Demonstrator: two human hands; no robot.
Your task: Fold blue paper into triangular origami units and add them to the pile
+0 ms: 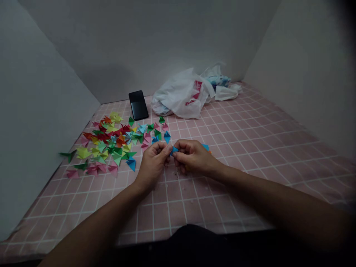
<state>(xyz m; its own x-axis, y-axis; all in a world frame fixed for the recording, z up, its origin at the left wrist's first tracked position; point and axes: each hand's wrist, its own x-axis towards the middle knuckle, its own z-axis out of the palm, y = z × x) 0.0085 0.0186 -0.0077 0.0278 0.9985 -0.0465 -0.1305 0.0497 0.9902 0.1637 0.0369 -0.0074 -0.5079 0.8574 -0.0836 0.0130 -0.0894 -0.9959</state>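
Between my two hands is a small piece of folded blue paper [174, 150], pinched from both sides a little above the table. My left hand [155, 157] grips its left side with thumb and fingers. My right hand [191, 155] closes on its right side, and its curled fingers partly hide the paper. Just beyond the left hand lies a blue origami crane [167, 137]. Another blue crane [131, 163] rests to the left of that hand. Some blue paper [205, 147] peeks out from behind the right hand, mostly covered by it.
A heap of many-coloured paper cranes [111, 139] spreads over the left of the pink checked tablecloth [250, 141]. A black phone [138, 105] leans at the back wall. White plastic bags [180, 92] sit at the back centre, with crumpled white material [226, 92] beside them. Walls enclose three sides.
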